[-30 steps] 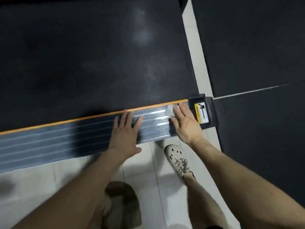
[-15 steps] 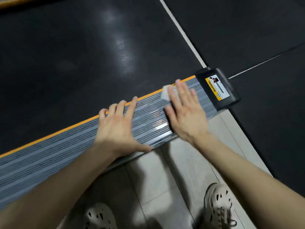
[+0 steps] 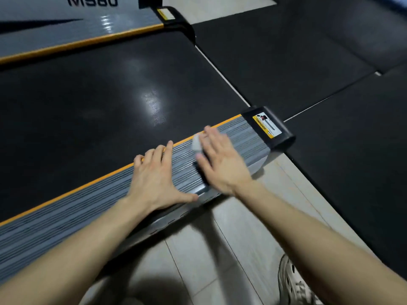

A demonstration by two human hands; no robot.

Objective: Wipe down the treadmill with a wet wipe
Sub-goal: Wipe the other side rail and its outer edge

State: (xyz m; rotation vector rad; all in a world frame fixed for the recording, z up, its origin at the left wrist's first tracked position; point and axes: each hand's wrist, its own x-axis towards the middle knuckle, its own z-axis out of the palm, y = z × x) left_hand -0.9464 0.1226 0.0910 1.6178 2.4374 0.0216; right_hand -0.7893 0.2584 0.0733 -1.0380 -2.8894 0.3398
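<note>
Wet wipe (image 3: 196, 143): small white wad lying on the ribbed grey side rail, near its orange inner edge; partly covered by the right hand and motion-blurred.
Right hand (image 3: 222, 164): palm down on the wipe, fingers extended and close together, pressing flat rather than curled around it.
Left hand (image 3: 157, 180): flat on the same rail just beside the right hand, fingers spread, thumb out along the rail's outer edge, gripping nothing.
Side rail (image 3: 66, 212): runs diagonally between the black belt (image 3: 88, 117) and the tiled floor (image 3: 198, 249).
End cap (image 3: 267, 128): black, with a yellow warning label, at the rail's far end, near the right hand.
Far rail (image 3: 66, 29): grey, orange-edged, marked "MS80".
Floor mats (image 3: 308, 62): black, beyond the end cap.
Shoe (image 3: 293, 285): pale, at the lower right.
</note>
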